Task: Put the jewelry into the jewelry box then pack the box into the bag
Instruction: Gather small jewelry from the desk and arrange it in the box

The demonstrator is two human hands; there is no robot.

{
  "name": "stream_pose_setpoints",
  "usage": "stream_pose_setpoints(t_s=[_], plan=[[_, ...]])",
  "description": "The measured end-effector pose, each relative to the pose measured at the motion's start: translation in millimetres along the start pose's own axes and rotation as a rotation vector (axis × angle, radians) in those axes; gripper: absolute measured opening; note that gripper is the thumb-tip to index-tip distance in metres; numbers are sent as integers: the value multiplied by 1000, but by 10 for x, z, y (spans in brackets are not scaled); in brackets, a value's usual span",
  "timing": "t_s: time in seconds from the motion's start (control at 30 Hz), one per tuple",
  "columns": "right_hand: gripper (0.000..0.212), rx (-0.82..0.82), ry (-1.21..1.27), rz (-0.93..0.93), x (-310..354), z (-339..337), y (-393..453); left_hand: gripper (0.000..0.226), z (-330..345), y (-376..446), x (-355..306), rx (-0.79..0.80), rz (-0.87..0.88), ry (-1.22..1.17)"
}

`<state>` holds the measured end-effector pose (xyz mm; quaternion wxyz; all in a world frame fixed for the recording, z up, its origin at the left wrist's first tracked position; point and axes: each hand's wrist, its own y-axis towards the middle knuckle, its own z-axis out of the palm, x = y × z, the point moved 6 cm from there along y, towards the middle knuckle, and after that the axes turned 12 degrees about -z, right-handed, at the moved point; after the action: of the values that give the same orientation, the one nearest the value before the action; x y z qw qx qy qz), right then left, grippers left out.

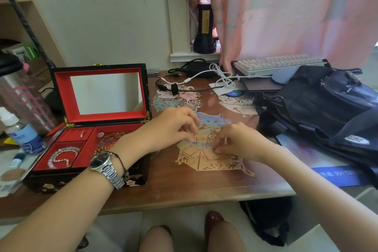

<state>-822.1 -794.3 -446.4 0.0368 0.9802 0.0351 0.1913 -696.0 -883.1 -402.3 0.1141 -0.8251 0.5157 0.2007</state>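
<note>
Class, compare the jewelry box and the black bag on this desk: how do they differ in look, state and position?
The jewelry box is rigid, black with a red lining; the bag is soft, dark fabric. The box stands open with its lid upright, showing a bracelet and a ring; the bag lies slumped, and whether it is open cannot be told. The box is left of the hands, the bag right. Both rest on the desk.

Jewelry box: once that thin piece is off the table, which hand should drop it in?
Left, probably. The left hand sits beside the open jewelry box, its forearm already lying across the box's right edge. The right hand is farther away, toward the bag. Both hands' fingertips pinch at something thin on the table.
</note>
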Motion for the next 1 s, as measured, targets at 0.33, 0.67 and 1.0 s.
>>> stream_pose_setpoints(t_s=[0.33, 0.67, 1.0], plan=[[3, -3, 43, -12, 78, -76, 48, 4, -104, -187, 160, -29, -51, -102], [2, -155, 303, -115, 519, -350, 417, 14, -480, -575, 506, -205, -150, -178], [2, -121, 379, -240, 1215, -231, 1008, 18, -920, -1192, 1046, -387, -298, -170]])
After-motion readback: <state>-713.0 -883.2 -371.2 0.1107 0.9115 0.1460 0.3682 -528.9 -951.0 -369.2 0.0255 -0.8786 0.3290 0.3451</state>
